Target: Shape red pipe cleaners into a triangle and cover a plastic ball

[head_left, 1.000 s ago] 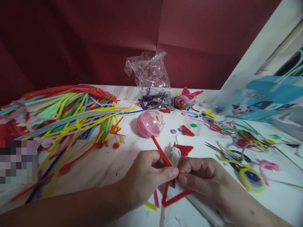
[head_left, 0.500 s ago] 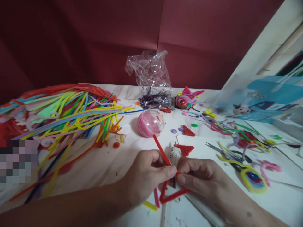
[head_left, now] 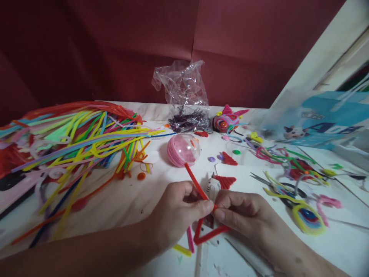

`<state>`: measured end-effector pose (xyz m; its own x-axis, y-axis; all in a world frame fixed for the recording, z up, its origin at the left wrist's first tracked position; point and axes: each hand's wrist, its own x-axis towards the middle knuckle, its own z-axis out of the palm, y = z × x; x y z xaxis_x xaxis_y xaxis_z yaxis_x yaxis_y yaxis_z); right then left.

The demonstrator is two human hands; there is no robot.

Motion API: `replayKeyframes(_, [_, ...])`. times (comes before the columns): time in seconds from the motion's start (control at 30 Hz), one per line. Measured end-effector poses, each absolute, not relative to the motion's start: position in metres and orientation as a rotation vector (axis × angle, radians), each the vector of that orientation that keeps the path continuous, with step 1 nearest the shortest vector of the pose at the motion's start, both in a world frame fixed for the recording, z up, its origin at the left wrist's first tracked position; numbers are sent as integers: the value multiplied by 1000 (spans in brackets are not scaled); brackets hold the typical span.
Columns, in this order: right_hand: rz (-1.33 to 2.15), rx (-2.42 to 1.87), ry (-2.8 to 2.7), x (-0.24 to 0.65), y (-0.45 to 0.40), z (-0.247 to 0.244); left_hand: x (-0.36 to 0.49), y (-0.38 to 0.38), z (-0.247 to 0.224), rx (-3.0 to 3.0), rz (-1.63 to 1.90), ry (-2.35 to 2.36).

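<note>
- While the left hand (head_left: 178, 213) pinches a red fuzzy stem (head_left: 211, 234) between thumb and fingers, the right hand (head_left: 245, 213) grips it just beside, fingertips closed on the same spot.
- The stem is held above the worktop (head_left: 123, 204); one straight end slants up beyond the left hand, and a sharply bent part hangs below both hands.
- That upper end reaches the lower edge of a ball (head_left: 175, 152), part pink-wrapped and part clear; whether they touch, I cannot tell.
- Behind the hands lies a white glue gun (head_left: 212, 186), partly hidden, with a red triangle (head_left: 227, 181) just beside its nozzle.
- A second red triangle (head_left: 230, 158) lies farther back, near a green disc (head_left: 236, 152).
- To the right, scissors (head_left: 258, 178) lie near a yellow-rimmed oval (head_left: 298, 220).
- A pile of coloured stems (head_left: 86, 142) spreads across the left side.
- At the back, a clear bag (head_left: 187, 88) stands beside a horned, colourful figure (head_left: 226, 121).
</note>
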<state>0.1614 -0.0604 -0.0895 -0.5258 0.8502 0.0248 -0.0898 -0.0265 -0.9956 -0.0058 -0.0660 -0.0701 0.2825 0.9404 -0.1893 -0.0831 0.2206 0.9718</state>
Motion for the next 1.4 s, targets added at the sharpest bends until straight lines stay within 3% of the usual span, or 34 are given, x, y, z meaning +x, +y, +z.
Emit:
replayKeyframes(0.77, [1618, -849, -1612, 166, -60, -82, -7, -64, -69, 1074, 971, 1086])
replayKeyframes(0.87, [1177, -1033, -1801, 183, -40, -55, -7, -62, -66, 984, 991, 1081])
replayKeyframes(1.0, [-95, -1620, -2002, 201, 37, -16, -8, -61, -67, 978, 995, 1106])
replayKeyframes(1.03, [-215, -1672, -2016, 201, 63, -10, -8, -60, -68, 994, 995, 1122])
replayKeyframes(1.23, [-299, -1767, -2218, 186, 198, -14, -14, -53, -77, 1028, 1000, 1146])
replayKeyframes(1.4, [-192, -1863, -2179, 199, 232, -27, -19, -48, -80, 1035, 979, 1158])
